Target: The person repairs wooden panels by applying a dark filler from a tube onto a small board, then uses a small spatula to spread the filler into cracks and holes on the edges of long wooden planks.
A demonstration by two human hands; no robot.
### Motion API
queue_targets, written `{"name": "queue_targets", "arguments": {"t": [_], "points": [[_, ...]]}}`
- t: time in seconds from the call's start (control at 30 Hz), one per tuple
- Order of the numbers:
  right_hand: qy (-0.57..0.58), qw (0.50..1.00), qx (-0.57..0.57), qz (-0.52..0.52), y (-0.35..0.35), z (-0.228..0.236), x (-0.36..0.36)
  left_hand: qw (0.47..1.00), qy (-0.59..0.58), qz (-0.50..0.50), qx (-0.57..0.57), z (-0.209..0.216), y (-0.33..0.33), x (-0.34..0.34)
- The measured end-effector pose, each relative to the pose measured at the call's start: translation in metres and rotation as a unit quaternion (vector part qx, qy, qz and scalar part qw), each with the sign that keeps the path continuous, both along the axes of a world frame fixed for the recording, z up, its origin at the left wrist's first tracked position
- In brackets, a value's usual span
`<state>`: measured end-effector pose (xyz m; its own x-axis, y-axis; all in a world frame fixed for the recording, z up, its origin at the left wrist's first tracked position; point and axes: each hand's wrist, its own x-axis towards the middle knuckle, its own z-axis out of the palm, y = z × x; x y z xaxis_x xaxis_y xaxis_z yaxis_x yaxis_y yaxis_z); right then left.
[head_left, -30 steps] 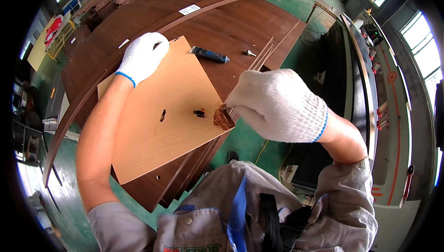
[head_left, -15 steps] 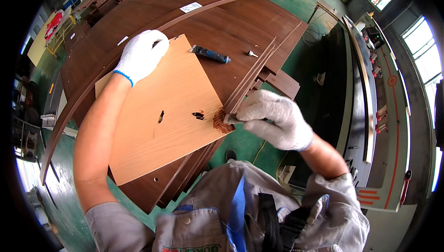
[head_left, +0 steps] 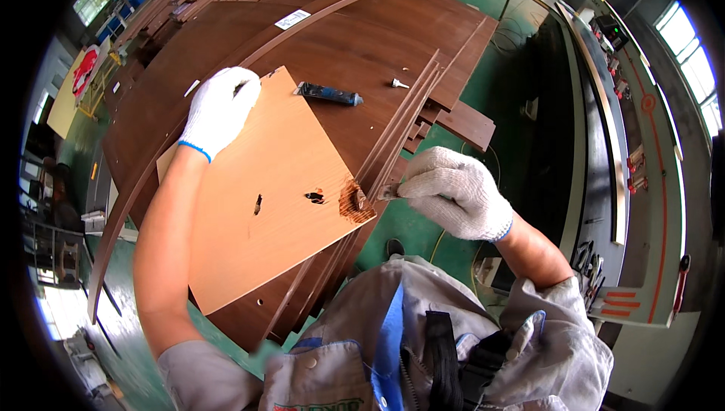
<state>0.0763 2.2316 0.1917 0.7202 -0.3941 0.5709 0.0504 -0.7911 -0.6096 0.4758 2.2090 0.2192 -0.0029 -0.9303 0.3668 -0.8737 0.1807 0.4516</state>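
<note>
Two gloved hands: left hand (head_left: 220,109) lies flat, open, on the light board (head_left: 264,192) at eleven o'clock; right hand (head_left: 453,192) pinches a small scraper (head_left: 381,193). Keep the blade shallow against the brown filler patch (head_left: 351,201).

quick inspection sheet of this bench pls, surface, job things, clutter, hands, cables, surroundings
surface: stacked dark brown wood panels, some with curved edges, fill the bench
job's things: light tan board lies on the stack, with dark smears near its right corner; small scraper-like tool at that corner, over a brown patch of paste
clutter: dark tube and a small pale screw-like piece on the panels; white label further back
grippers: left hand, white glove, pressed flat on the tan board's far corner; right hand, white glove, fingers closed on the tool
cables: thin cord on the floor near the right forearm, unclear
surroundings: green floor, long machine table at right, windows beyond
</note>
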Motion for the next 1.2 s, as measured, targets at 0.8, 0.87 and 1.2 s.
{"name": "queue_targets", "arguments": {"t": [0.8,0.87,1.2], "points": [[-0.012,0.998,0.041,-0.035,0.008,0.021,0.024,1.000,0.025,0.000,-0.002,-0.010,-0.005,0.012],[-0.059,0.994,0.082,-0.029,0.019,-0.002,0.024,0.999,0.028,0.029,-0.009,-0.003,-0.007,0.007],[-0.154,0.938,0.282,-0.132,0.048,-0.053,-0.011,0.969,-0.078,0.100,0.213,0.029,-0.042,0.096]]}}
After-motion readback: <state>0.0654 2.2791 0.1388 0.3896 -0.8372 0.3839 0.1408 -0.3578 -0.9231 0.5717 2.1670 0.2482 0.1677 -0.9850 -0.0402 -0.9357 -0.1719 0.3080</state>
